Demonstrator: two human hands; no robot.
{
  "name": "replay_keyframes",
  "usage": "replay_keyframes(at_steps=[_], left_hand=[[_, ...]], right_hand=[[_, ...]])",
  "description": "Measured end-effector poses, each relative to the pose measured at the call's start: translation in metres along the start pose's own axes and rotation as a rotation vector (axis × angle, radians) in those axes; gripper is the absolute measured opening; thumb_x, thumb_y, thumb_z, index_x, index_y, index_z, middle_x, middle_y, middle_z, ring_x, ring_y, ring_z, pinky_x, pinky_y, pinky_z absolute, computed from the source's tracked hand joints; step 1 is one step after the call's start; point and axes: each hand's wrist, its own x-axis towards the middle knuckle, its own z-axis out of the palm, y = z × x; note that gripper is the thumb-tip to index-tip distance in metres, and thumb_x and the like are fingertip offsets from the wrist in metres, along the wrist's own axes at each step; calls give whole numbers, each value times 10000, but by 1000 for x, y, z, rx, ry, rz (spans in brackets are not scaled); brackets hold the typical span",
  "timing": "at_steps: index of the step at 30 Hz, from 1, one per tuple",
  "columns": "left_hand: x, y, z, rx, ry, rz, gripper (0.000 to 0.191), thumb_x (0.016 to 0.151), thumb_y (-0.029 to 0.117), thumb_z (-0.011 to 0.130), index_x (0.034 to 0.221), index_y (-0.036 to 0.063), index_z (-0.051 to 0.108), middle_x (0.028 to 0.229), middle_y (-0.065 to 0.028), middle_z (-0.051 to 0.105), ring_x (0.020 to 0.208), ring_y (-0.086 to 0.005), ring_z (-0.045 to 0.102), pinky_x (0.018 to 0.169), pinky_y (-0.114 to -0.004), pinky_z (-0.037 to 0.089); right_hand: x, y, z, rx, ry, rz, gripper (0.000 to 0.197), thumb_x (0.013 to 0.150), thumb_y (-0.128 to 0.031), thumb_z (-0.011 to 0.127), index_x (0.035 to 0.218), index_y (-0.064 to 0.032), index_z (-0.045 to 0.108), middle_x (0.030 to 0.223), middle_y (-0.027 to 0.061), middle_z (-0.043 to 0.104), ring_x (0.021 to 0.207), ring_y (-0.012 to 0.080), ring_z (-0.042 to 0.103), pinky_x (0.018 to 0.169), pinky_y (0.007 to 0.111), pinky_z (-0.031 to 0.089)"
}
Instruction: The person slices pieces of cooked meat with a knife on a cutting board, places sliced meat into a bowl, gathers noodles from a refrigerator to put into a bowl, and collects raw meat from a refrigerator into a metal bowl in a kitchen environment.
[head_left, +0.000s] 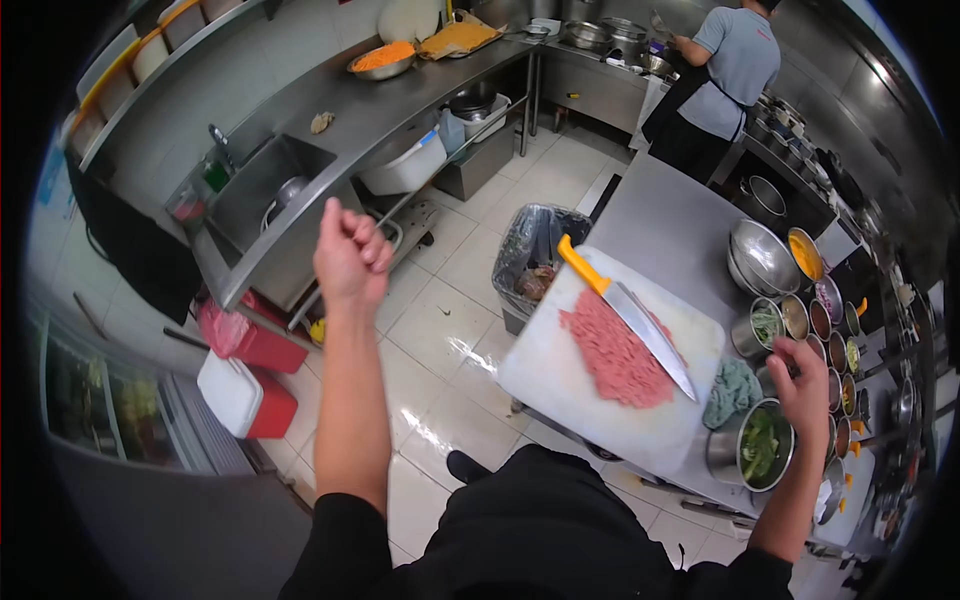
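Note:
My left hand (351, 251) is raised over the tiled floor in front of the sink counter, its fingers loosely curled with nothing visible in them. My right hand (804, 381) hovers by the metal containers, thumb and fingers apart, and looks bare. Below it stands a steel pot (726, 456) of cut green vegetables (763, 444); a crumpled green cloth (732, 391) lies alongside. On a white cutting board (529, 352) spreads minced pink meat (611, 352). A chef's knife with a yellow handle (583, 264) rests across the meat, its blade (652, 341) angled toward the cloth.
A lined trash bin (529, 251) stands beside the steel worktable (652, 210). Stacked steel bowls (763, 259) and several ingredient containers (795, 316) line its far side. A co-worker (735, 67) stands at the back. Left are a sink (277, 169) and a red-and-white cooler (244, 394).

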Motion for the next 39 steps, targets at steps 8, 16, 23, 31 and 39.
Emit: replay_keyframes(at_steps=[8,16,23,31,39], left_hand=[[137,-112,16,898,-431,112,681,1041,491,152,1031,22,647,1146,-168,645,1211,-273,551,1063,-450,353],[174,-110,-1,1325,-792,344,446,958,426,495,1167,55,626,1282,-182,581,1258,-334,497,1126,-517,244],[200,-148,-32,1362,-974,231,517,880,385,622,1230,6,587,1236,-212,596,1131,-373,579,978,-406,463],[259,-202,-34,1255,-1386,-43,513,899,361,615,1256,-4,570,1260,-221,586,1152,-367,573,980,-418,462],[215,-247,32,1020,-1869,71,461,877,300,643,1243,27,578,1264,-189,570,1169,-354,547,1016,-439,425]], right_hand=[[-69,-71,38,-78,82,288,231,860,-92,641,1050,38,634,918,148,666,849,253,653,810,330,498],[14,-82,151,178,120,258,282,827,-49,642,1096,33,616,1092,170,616,990,294,609,863,366,491],[114,-130,231,12,91,-31,548,793,-6,673,1316,-30,512,1467,172,422,1280,346,480,972,439,463],[119,-178,234,-196,231,394,614,792,-81,706,1345,19,459,1396,250,447,1278,426,445,1076,429,370],[11,-218,247,-392,404,820,632,801,-186,742,1327,21,459,1329,266,483,1237,431,464,1042,444,394]])
